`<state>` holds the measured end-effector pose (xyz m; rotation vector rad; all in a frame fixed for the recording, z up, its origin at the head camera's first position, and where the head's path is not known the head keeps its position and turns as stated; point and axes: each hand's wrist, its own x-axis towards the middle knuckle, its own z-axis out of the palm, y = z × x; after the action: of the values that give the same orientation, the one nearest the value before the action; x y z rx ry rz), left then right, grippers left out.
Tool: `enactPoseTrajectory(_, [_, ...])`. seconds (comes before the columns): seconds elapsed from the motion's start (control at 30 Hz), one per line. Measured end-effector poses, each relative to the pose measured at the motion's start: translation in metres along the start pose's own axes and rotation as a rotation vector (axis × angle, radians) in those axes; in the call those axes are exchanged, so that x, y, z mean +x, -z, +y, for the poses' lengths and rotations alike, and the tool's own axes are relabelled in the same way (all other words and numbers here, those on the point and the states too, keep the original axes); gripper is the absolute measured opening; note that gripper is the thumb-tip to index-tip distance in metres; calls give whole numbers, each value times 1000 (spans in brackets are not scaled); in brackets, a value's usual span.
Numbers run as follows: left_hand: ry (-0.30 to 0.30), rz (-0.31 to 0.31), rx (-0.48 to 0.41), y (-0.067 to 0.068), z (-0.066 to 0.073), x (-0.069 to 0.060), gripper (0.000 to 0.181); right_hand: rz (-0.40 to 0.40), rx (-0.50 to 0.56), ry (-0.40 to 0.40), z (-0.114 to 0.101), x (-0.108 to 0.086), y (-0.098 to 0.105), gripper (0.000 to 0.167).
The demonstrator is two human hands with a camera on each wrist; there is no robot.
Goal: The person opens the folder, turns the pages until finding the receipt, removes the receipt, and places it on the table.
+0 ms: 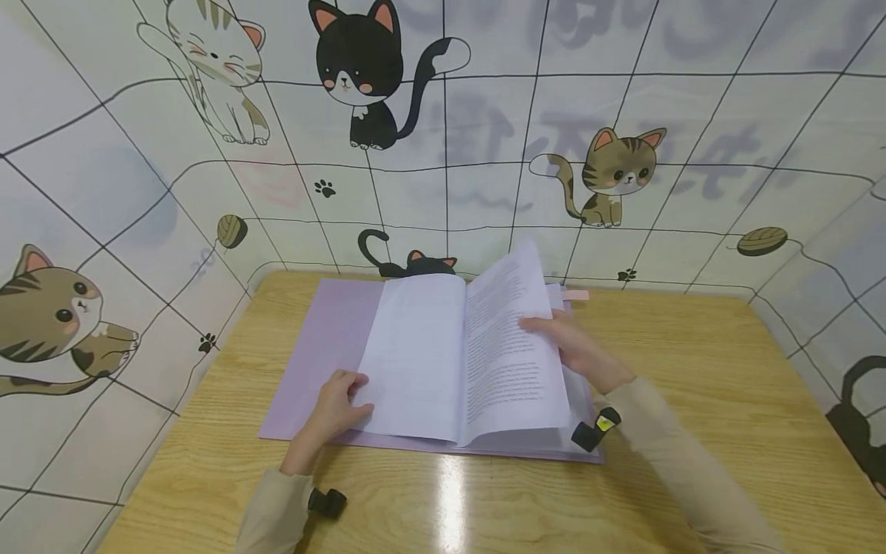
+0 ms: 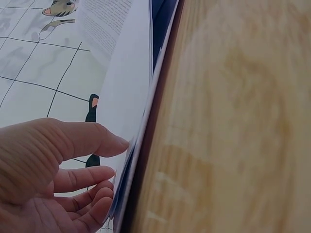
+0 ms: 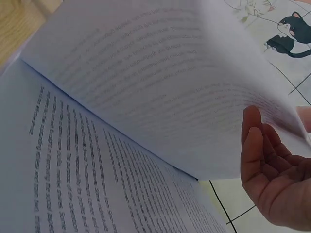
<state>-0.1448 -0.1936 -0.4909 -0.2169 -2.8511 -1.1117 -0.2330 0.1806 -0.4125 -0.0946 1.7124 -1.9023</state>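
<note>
Far left of the left fingers, a striped cat (image 1: 55, 317) printed on the wall cloth (image 1: 484, 192). Just left of the left fingers, a purple cover (image 1: 325, 323), flat on the wooden table (image 1: 208, 469). With the left hand (image 1: 335, 408), touches the lower outer edge of the pages, fingers loosely bent, thumb apart from the index finger. Right of those fingertips, between both hands, an open book (image 1: 415, 346), its left page plain white in the head view.

Farther right, a lifted page (image 1: 501, 354) with rows of print too small to read from the head. With the right hand (image 1: 574, 346), pinches the outer edge of that page, fingers on both sides of it. Just beyond the right fingers, a pink tab (image 1: 577, 295); nearer than them, a black clip (image 1: 597, 429) with a yellow mark, too small to read. Above the right fingers, pale purple lettering on the cloth, too blurred to read.

Only from the left wrist, a dark blue layer (image 2: 161, 29) between pages and cover. Only from the right wrist, close print on the lower page (image 3: 97, 160), with "operation" seemingly legible, and faint show-through lines on the lifted page.
</note>
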Motion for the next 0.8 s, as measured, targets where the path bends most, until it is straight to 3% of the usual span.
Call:
enactPoseTrajectory(0.43, [-15,4,1,-1,-2,0,39,0,9,0,-4,4,-26,44])
enactPoseTrajectory(0.8, [-10,5,-3,-1,-2,0,39,-36,3,45,-6,12,-50,50])
